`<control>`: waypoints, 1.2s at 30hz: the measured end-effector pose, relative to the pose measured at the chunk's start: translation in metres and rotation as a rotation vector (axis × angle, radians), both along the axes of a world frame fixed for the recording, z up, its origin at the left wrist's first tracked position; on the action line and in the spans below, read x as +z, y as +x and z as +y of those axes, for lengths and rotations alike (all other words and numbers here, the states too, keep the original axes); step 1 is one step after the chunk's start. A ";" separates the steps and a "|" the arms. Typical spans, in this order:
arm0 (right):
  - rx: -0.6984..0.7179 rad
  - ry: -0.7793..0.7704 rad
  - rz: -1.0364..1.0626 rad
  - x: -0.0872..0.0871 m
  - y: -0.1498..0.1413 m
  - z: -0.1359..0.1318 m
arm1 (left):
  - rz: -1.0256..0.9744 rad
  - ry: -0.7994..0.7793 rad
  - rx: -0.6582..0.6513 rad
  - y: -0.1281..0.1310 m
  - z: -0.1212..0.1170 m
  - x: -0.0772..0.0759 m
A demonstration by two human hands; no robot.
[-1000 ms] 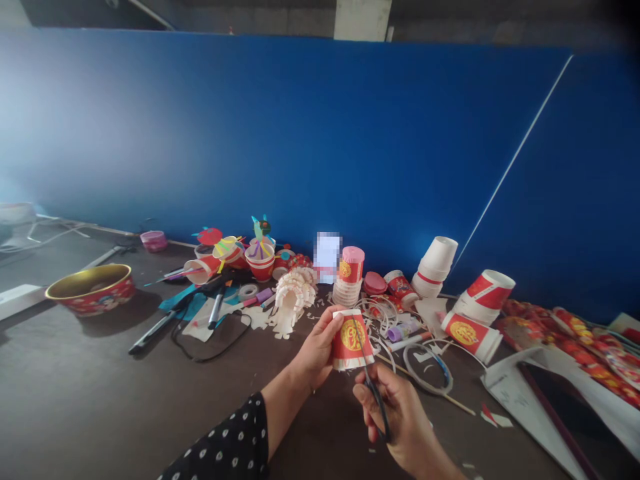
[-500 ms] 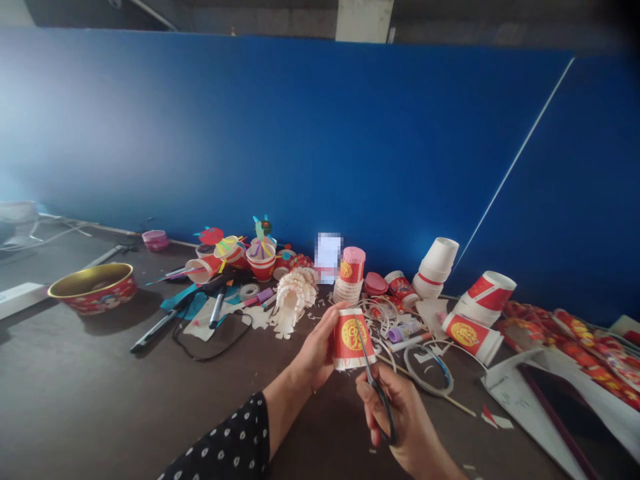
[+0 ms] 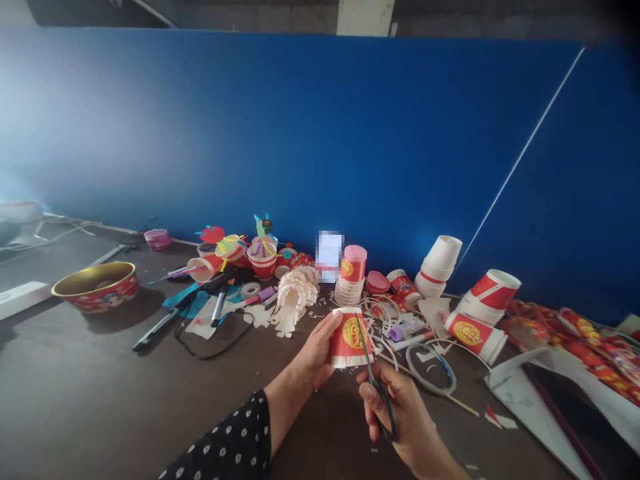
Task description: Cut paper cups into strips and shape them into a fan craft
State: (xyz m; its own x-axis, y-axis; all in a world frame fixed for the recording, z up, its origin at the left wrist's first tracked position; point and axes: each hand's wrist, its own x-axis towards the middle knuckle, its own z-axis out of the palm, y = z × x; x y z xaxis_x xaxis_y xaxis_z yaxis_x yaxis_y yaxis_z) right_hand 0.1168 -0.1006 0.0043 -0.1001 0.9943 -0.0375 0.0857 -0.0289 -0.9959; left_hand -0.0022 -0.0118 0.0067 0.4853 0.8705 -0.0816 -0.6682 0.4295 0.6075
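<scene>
With twelve o'clock pointing straight away from me, I have the red paper cup (image 3: pixel 344 341) just right of centre, held above the dark tabletop (image 3: pixel 125 413); its wider white edge faces six o'clock and its gold emblem faces up at me. My left hand (image 3: pixel 314 353) is closed on the cup from about eight o'clock, thumb over the near face; my right hand (image 3: pixel 403 412) comes in from five, fingers wrapped through the black-handled scissors (image 3: pixel 389 412), whose blade lies up along the cup's right side; I cannot tell how wide the blades stand.

Around the cup, a stack with a pink top (image 3: pixel 353 275) stands at twelve; the fringed white paper piece (image 3: pixel 300 283) sits at ten; the gold-lined bowl (image 3: pixel 107 297) lies well apart, between nine and ten, and the cups with coloured strips (image 3: pixel 263 268) stand between ten and eleven. The upturned white cups (image 3: pixel 441 263) are at two; a tipped red-and-white cup (image 3: pixel 473 333) rests at three; the clear hoop (image 3: pixel 453 383) and, farther out, the dark tablet-like device (image 3: pixel 575 413) lie between three and four.
</scene>
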 end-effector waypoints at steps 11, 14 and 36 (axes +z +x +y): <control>0.073 -0.028 0.011 0.006 -0.001 -0.005 | -0.001 -0.056 0.045 -0.003 0.009 0.003; 0.076 -0.051 0.011 0.007 -0.003 -0.005 | -0.002 -0.038 0.089 -0.004 0.012 0.002; 0.065 -0.078 0.056 0.005 -0.004 -0.004 | 0.015 -0.029 0.098 -0.003 0.011 0.001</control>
State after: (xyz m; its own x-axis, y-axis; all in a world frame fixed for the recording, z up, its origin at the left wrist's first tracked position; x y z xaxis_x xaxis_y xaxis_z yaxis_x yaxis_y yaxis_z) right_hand 0.1132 -0.1048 0.0097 -0.1682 0.9800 -0.1067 0.0338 -0.1025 -0.9942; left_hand -0.0055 -0.0012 0.0074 0.3963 0.9110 -0.1140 -0.6988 0.3798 0.6062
